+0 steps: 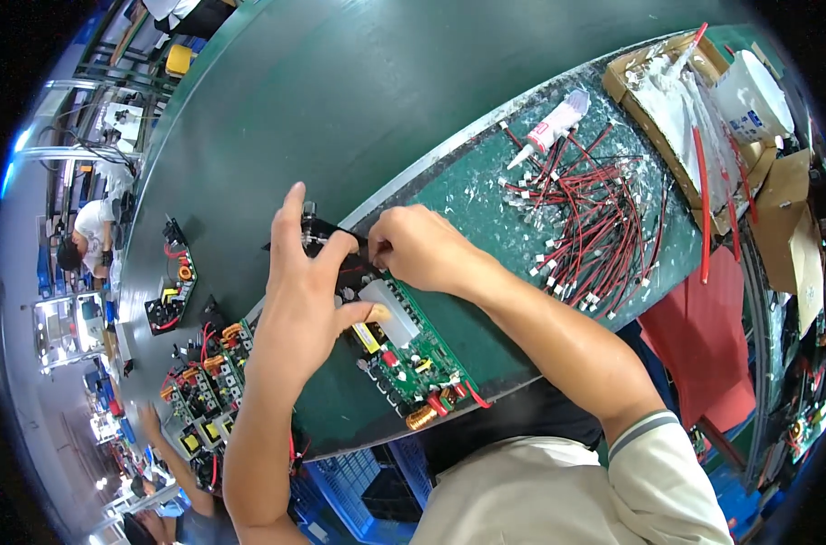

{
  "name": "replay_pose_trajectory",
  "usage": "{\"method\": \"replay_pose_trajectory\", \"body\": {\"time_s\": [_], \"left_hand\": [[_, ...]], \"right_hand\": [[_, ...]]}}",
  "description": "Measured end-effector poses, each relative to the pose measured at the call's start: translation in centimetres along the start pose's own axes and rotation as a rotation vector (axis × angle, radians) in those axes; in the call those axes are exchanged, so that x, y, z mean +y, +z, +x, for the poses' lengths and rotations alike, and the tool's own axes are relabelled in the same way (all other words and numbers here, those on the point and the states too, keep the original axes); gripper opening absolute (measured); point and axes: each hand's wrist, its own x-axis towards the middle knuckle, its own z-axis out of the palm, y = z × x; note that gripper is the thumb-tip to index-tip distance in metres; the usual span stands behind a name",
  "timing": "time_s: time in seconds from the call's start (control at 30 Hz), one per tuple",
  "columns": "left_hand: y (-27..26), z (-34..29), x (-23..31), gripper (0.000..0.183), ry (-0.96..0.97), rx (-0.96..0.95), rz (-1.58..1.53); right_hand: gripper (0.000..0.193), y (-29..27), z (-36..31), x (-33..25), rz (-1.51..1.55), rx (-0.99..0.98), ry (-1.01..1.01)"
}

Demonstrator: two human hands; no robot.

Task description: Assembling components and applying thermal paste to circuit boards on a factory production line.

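A green circuit board (431,350) lies at a slant on the green bench in front of me, with a white block (390,313), coils and several small parts on it. My left hand (304,291) is spread over its left side, fingers apart, the thumb touching the white block. At the board's far end is a black part (311,232), partly hidden by my fingers. My right hand (427,250) is closed in a pinch beside that part; what its fingertips hold is hidden. A thin red wire shows between the hands.
Right of my hands lie a heap of red-and-black wires (599,227) and a glue tube (554,127). A cardboard box (631,86) smeared white and a white tub (752,98) stand at far right. More circuit boards (204,391) sit at left, near another person's arm (181,468).
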Motion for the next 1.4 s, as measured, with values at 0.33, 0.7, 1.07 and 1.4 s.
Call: {"method": "replay_pose_trajectory", "body": {"time_s": [0.33,0.7,1.07,1.4], "left_hand": [[0.6,0.4,0.0,0.063,0.065,0.015,0.132],[0.5,-0.4,0.7,0.059,-0.029,0.028,0.081],[0.4,0.2,0.7,0.06,0.039,-0.029,0.192],[0.6,0.4,0.0,0.059,0.014,-0.067,0.118]], "right_hand": [[0.012,0.2,0.9,0.7,-0.058,0.017,0.026],[0.011,1.2,1.0,0.2,-0.14,0.037,0.074],[0.011,0.7,0.9,0.4,-0.137,0.054,-0.017],[0.011,1.3,0.3,0.6,-0.107,0.084,0.042]]}}
